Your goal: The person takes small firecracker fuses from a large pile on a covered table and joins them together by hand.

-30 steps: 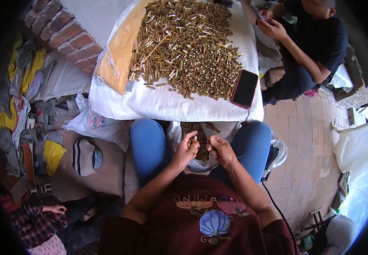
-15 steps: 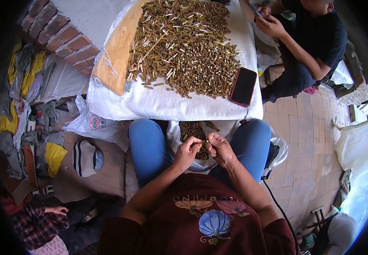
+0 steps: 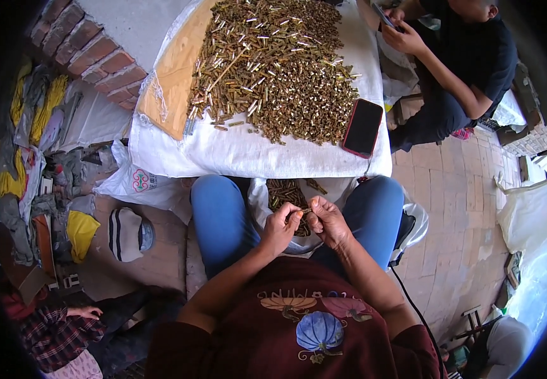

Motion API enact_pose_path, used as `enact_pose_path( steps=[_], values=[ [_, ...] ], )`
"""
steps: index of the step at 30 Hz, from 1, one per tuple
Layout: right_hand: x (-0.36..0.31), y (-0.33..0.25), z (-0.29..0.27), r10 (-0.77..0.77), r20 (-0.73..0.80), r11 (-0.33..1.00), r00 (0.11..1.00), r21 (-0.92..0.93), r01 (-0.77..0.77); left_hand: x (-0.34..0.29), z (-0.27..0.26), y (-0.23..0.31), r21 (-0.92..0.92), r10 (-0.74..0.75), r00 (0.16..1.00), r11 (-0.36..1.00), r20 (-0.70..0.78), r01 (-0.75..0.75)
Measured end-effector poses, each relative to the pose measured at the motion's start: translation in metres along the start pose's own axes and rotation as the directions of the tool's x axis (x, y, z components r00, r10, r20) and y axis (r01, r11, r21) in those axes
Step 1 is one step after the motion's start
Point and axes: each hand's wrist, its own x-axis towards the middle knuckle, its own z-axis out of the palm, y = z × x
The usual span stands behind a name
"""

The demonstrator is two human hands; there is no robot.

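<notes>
Two hands [image 3: 278, 231] [image 3: 330, 226] hold one brass-coloured piece [image 3: 306, 210].

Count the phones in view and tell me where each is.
2. One phone lies on the white table cover, right of the metal pieces; the other phone is in another person's hands at the upper right. Others may be hidden.

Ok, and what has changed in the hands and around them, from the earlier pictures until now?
The left hand and right hand, apart a second ago, have come together; the left moved rightward, its fingers curling in. A small piece now shows between their fingertips; when it was gripped is unclear. The heap and phone stayed in place.
</notes>
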Motion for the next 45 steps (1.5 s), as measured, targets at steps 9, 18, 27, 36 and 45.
enact_pose_path(
  steps=[9,18,27,36,45],
  values=[
    [-0.002,0.000,-0.002,0.080,0.025,0.993,0.996,0.088,-0.082,-0.003,0.005,0.001,-0.014,0.039,0.998,0.999,-0.050,-0.040],
    [-0.001,0.002,-0.005,0.151,0.108,0.976,0.983,0.143,-0.166,-0.004,0.004,-0.001,0.010,0.086,0.996,0.996,-0.034,-0.086],
    [0.007,0.009,-0.012,0.102,-0.136,0.981,0.985,0.181,-0.077,0.008,0.003,-0.023,-0.752,-0.369,0.897,0.513,0.244,0.415],
    [0.011,0.013,-0.019,0.059,-0.245,0.994,0.968,0.107,-0.033,0.006,-0.006,-0.038,-0.806,-0.403,0.864,0.376,0.302,0.457],
    [0.007,0.010,-0.018,0.055,-0.159,0.995,0.986,0.086,-0.042,0.002,-0.003,-0.037,-0.636,-0.372,0.913,0.666,0.170,0.390]
  ],
)
